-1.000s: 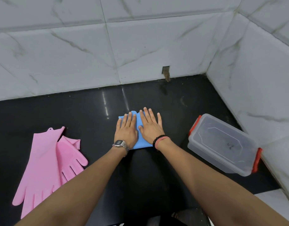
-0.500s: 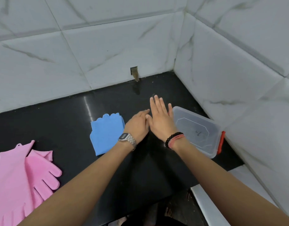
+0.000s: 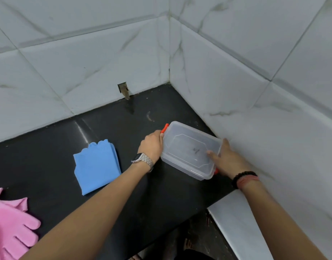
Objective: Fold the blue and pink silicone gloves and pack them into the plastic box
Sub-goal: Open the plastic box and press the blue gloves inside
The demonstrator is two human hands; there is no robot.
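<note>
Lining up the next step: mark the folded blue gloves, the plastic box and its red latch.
folded blue gloves (image 3: 97,166): head view, middle of the top layer.
plastic box (image 3: 187,149): head view, centre of the clear lid.
red latch (image 3: 164,127): head view, far-left clip.

My left hand (image 3: 152,145) sits at frame centre, fingers curled against the plastic box (image 3: 189,149). My right hand (image 3: 227,160), right of centre, grips its other end, thumb laid on the lid.

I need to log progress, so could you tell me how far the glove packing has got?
Done: the blue gloves lie folded on the counter. In hand: the left hand and right hand grip the plastic box, lid on. Left: opening it, folding the flat pink gloves, packing both.
</note>
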